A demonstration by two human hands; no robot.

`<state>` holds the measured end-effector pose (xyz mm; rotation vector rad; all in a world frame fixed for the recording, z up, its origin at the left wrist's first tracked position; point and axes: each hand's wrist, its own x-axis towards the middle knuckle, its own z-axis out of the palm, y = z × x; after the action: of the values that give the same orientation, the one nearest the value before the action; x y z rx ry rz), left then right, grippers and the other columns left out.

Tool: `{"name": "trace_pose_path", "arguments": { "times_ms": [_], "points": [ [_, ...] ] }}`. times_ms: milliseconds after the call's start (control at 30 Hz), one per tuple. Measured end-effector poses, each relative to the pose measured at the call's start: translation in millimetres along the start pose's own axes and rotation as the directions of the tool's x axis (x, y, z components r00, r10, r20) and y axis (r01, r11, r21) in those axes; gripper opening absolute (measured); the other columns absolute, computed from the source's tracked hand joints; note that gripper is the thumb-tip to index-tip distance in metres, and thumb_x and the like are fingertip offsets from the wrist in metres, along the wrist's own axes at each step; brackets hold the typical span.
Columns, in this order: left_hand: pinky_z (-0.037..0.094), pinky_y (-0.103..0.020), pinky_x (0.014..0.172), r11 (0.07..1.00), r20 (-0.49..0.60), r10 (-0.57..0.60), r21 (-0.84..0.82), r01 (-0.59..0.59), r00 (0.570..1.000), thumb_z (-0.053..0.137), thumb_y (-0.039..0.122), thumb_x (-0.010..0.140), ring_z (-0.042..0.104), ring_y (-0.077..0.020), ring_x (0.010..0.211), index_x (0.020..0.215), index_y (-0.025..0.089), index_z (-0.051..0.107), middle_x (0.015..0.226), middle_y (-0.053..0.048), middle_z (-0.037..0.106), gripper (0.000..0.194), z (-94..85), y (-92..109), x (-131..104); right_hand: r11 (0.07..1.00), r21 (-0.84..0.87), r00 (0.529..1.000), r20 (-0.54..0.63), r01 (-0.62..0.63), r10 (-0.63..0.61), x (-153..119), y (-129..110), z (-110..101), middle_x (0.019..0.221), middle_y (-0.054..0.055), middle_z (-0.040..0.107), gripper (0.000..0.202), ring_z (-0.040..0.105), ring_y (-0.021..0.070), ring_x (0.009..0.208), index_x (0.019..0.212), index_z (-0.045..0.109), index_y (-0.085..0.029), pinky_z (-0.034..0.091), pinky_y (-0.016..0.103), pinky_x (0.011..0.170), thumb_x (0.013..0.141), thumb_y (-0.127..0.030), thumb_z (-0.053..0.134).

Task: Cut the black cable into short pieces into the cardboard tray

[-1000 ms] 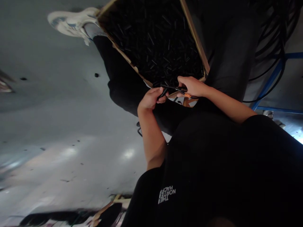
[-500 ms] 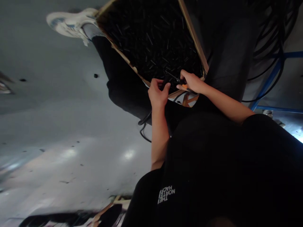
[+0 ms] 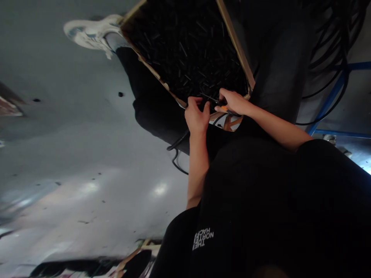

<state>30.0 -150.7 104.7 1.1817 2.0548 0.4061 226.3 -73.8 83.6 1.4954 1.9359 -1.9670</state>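
Note:
Over the near edge of the box, my right hand point(image 3: 235, 102) grips a pair of scissors point(image 3: 225, 108) with orange and black handles. Its thin blades point left, towards my other hand. My left hand point(image 3: 197, 116) is closed, thumb and fingers pinching a black hose point(image 3: 180, 141) whose tail hangs below the wrist across my leg. The gripped end is dark and partly hidden by the fingers. Beneath both hands lie many short black tube pieces point(image 3: 188, 46) filling the cardboard box point(image 3: 238, 44).
My leg in black trousers and a white shoe point(image 3: 88, 34) lie along the box's left side. Coiled black hoses point(image 3: 327, 58) hang at the upper right by a blue metal frame point(image 3: 327, 101). Small black scraps point(image 3: 120, 94) dot the grey floor point(image 3: 95, 143).
My left hand has shifted slightly right, closer to the scissors. The scissor blades sit a little lower and further left. The view has moved slightly.

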Motion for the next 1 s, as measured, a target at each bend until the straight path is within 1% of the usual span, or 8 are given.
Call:
{"name": "trace_pose_path", "arguments": {
  "times_ms": [133, 300, 467, 567, 700, 867, 933, 1000],
  "points": [
    [0.064, -0.043, 0.108, 0.998, 0.051, 0.059, -0.03, -0.057, 0.997, 0.074, 0.04, 0.105, 0.08, -0.0323, 0.126, 0.117, 0.024, 0.068, 0.113, -0.01, 0.082, 0.021, 1.3, -6, -3, 0.999, 0.022, 0.999, -0.006, 0.036, -0.035, 4, 8, 4, 0.103, 0.004, 0.07, 0.039, 0.065, 0.0237, 0.098, 0.119, 0.065, -0.019, 0.048, 0.036, 0.092, 0.09, -0.033, 0.086],
    [0.065, -0.04, 0.101, 0.994, 0.109, 0.111, -0.029, -0.108, 0.988, 0.075, 0.042, 0.105, 0.082, -0.0295, 0.112, 0.113, 0.024, 0.07, 0.108, -0.008, 0.083, 0.02, -3.1, -11, 2, 1.0, -0.007, 1.0, -0.015, 0.027, -0.027, 5, 9, 5, 0.099, 0.003, 0.069, 0.038, 0.064, 0.0233, 0.094, 0.113, 0.067, -0.019, 0.048, 0.035, 0.089, 0.087, -0.036, 0.088],
    [0.064, -0.036, 0.094, 0.983, 0.114, 0.183, -0.046, -0.179, 0.976, 0.071, 0.046, 0.109, 0.081, -0.0265, 0.105, 0.114, 0.026, 0.069, 0.104, -0.007, 0.083, 0.021, -9.3, -14, 8, 0.996, 0.035, 0.996, -0.05, 0.081, -0.079, 6, 10, 6, 0.097, 0.002, 0.067, 0.036, 0.061, 0.0209, 0.091, 0.107, 0.064, -0.02, 0.046, 0.034, 0.086, 0.085, -0.035, 0.088],
    [0.062, -0.034, 0.088, 0.976, 0.155, 0.212, -0.091, -0.2, 0.965, 0.068, 0.054, 0.111, 0.079, -0.024, 0.096, 0.113, 0.026, 0.069, 0.099, -0.006, 0.082, 0.028, -12.0, -18, 9, 0.989, 0.071, 0.991, -0.033, 0.129, -0.127, 9, 13, 6, 0.098, 0.0, 0.066, 0.035, 0.059, 0.0188, 0.089, 0.104, 0.06, -0.021, 0.045, 0.033, 0.084, 0.086, -0.034, 0.087],
    [0.058, -0.031, 0.074, 0.969, 0.242, 0.219, -0.171, -0.181, 0.945, 0.057, 0.07, 0.113, 0.072, -0.019, 0.075, 0.108, 0.024, 0.069, 0.087, -0.004, 0.078, 0.047, -22.0, -28, 15, 0.99, 0.039, 0.991, -0.019, 0.133, -0.132, 6, 12, 3, 0.092, -0.001, 0.064, 0.034, 0.059, 0.0193, 0.088, 0.102, 0.06, -0.021, 0.044, 0.034, 0.083, 0.085, -0.032, 0.087],
    [0.056, -0.03, 0.066, 0.951, 0.403, 0.25, -0.274, -0.144, 0.881, 0.056, 0.082, 0.108, 0.067, -0.0191, 0.07, 0.095, 0.023, 0.068, 0.076, -0.005, 0.072, 0.061, -27.1, -35, 24, 0.982, 0.11, 0.986, 0.04, 0.154, -0.159, 5, 10, 5, 0.093, -0.001, 0.064, 0.036, 0.06, 0.0202, 0.093, 0.103, 0.057, -0.023, 0.046, 0.034, 0.086, 0.087, -0.033, 0.088],
    [0.059, -0.032, 0.07, 0.953, 0.392, 0.227, -0.279, -0.12, 0.891, 0.062, 0.079, 0.106, 0.071, -0.0205, 0.076, 0.099, 0.023, 0.07, 0.081, -0.005, 0.074, 0.057, -24.3, -36, 27, 0.978, 0.143, 0.988, 0.018, 0.149, -0.153, 7, 10, 6, 0.095, -0.001, 0.063, 0.036, 0.06, 0.0193, 0.093, 0.102, 0.053, -0.024, 0.047, 0.034, 0.088, 0.091, -0.035, 0.086],
    [0.064, -0.035, 0.079, 0.96, 0.297, 0.18, -0.262, -0.101, 0.938, 0.07, 0.075, 0.104, 0.075, -0.0228, 0.089, 0.11, 0.023, 0.071, 0.092, -0.007, 0.078, 0.052, -21.9, -38, 31, 0.981, 0.152, 0.993, -0.025, 0.117, -0.115, 8, 11, 5, 0.095, -0.002, 0.062, 0.037, 0.059, 0.0179, 0.091, 0.101, 0.05, -0.025, 0.048, 0.034, 0.089, 0.093, -0.035, 0.085]
  ]
}}
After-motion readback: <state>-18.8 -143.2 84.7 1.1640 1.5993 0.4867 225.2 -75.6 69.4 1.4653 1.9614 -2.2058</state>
